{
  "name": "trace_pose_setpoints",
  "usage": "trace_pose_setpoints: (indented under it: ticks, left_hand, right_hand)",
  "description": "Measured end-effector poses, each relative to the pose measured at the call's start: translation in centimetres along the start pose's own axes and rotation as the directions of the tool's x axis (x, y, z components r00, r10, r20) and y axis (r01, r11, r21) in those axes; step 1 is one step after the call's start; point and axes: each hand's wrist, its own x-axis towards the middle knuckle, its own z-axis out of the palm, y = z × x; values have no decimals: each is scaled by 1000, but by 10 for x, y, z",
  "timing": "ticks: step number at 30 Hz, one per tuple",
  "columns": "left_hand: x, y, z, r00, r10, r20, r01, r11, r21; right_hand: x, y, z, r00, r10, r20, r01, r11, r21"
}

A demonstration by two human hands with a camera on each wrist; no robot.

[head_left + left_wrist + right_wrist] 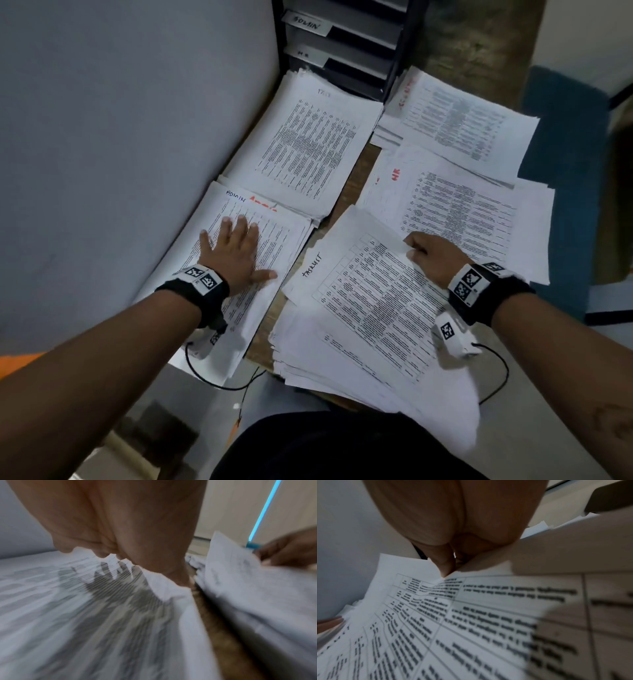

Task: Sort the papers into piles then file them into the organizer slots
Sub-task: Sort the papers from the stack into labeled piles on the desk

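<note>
My left hand (236, 250) lies flat, fingers spread, on the pile headed "ADMIN" (260, 246) at the near left. My right hand (428, 255) pinches the far edge of a printed sheet headed "TASKLIST" (370, 301), which lies tilted over the unsorted stack (329, 370) in front of me. In the right wrist view the thumb and fingers (447, 566) clamp that sheet's edge (471, 601). A task pile (308, 147) lies beyond the ADMIN pile. An "HR" pile (455, 209) and another red-marked pile (459, 120) lie at the right. The black organizer (346, 44) with labelled slots stands at the back.
A grey wall (120, 137) runs along the left edge of the wooden desk (359, 171). A blue chair (565, 171) stands at the right. A thin black cable (212, 380) hangs from my left wrist over the desk's near edge.
</note>
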Motion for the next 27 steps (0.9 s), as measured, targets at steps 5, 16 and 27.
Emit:
trace_pose_setpoints:
  ticks: [5,16,27]
  left_hand:
    - [-10,57,-42,981,175,-88,-190,739,-646]
    - [11,80,-53,996,85,-16,-47,379,-924]
    - [50,77,-71,990,-138,-11,18,212,-977]
  right_hand:
    - [-7,6,-10,997,7,-80,4,990,140]
    - [-35,47,-26,978,180,106,-202,944,262]
    - [-56,49,-45,948,271,168,-267,386,883]
